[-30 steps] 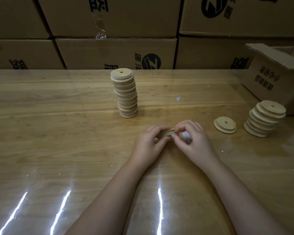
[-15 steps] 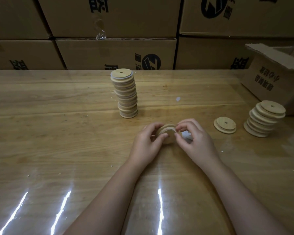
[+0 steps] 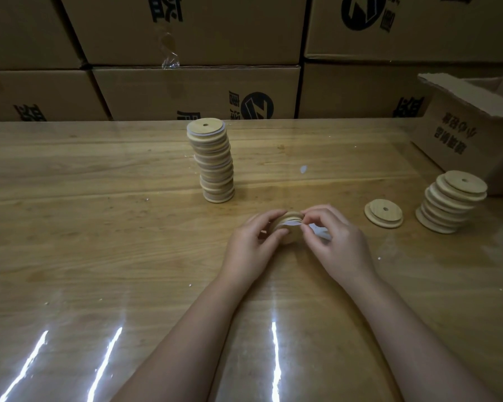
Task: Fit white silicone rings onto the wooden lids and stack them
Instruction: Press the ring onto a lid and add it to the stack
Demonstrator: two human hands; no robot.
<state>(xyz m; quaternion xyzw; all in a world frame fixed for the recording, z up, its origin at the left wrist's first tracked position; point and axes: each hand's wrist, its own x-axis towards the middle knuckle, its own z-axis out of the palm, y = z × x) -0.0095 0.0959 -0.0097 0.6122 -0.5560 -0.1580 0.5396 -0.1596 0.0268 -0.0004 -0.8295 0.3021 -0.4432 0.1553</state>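
1. Starting at the grip: the left hand has its fingers curled round a wooden lid, tipped up on edge just over the table, near the middle. The right hand pinches the white ring with thumb and forefinger at the lid's right edge. Both hands are closed on their piece, nothing slack.
2. Only a strip of the ring shows across the lid, so I can't tell how much of it is seated. If it's pulled harder on one side, I'd bet it twists or snaps back off.
3. There's a pale patch on the table right under the right hand. Could be spare rings, can't tell. A knuckle could easily flick it away.
4. The finished stack stands beyond the hands, a bit left. It's tall and the lids sit staggered, not square. Drop the next one on off-centre or too hard and I think the whole lot goes over.
5. Off to the right: a single lid lying flat, then a leaning stack of bare lids just beside an open box. A careless reach for the next lid could knock that lean over.
6. The table's cover looks glossy, so anything dropped probably slides or rolls a fair way.
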